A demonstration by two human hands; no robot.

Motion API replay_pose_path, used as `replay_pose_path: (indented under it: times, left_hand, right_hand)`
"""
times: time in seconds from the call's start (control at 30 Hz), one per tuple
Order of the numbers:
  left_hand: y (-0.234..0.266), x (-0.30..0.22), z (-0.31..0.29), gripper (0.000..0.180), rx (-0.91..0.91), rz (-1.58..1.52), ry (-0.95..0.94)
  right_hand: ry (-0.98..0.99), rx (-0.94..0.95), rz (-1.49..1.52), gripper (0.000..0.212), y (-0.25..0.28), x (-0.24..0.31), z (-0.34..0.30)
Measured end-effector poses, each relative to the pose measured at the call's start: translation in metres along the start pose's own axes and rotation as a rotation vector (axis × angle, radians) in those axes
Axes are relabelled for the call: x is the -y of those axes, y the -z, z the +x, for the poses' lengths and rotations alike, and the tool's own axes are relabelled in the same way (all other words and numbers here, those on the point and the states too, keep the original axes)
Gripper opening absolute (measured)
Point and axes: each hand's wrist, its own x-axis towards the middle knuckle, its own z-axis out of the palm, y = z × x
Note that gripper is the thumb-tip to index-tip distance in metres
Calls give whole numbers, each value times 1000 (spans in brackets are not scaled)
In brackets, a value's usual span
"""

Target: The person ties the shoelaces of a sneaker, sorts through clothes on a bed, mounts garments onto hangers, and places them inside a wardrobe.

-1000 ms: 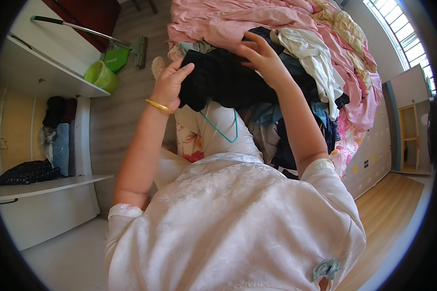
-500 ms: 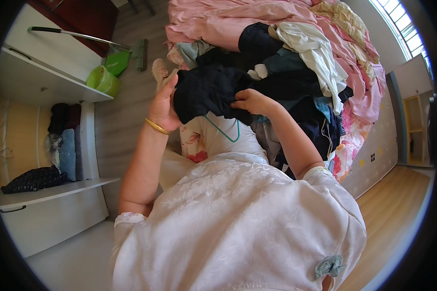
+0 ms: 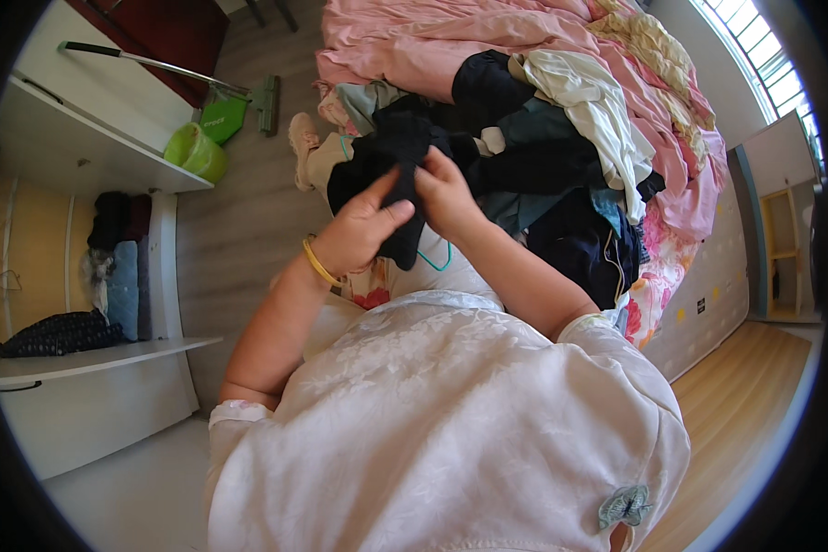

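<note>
Black cloth, a dark garment [image 3: 391,170], sits at the upper middle of the frame, held up in front of the person over the edge of the bed [image 3: 432,46] with its pink cover. The left hand [image 3: 363,230], a yellow bangle [image 3: 319,264] on its wrist, has its grip closed on the garment's lower part, and the right hand [image 3: 446,193] pinches the same garment just beside it. Behind them a pile of clothes [image 3: 561,156] lies on the bed, and at the upper left a green bucket [image 3: 193,152] stands on the wooden floor [image 3: 239,221] near a white shelf [image 3: 83,120].
</note>
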Motion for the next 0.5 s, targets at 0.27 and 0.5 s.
replay_pose_path:
  times: [0.27, 0.5]
  left_hand:
    - [-47, -12, -13, 53, 469, 382, -189]
    - [4, -32, -10, 47, -76, -82, -108]
  right_hand:
    - [431, 387, -1448, 42, 61, -17, 60]
    - [238, 478, -1407, 40, 55, 13, 44]
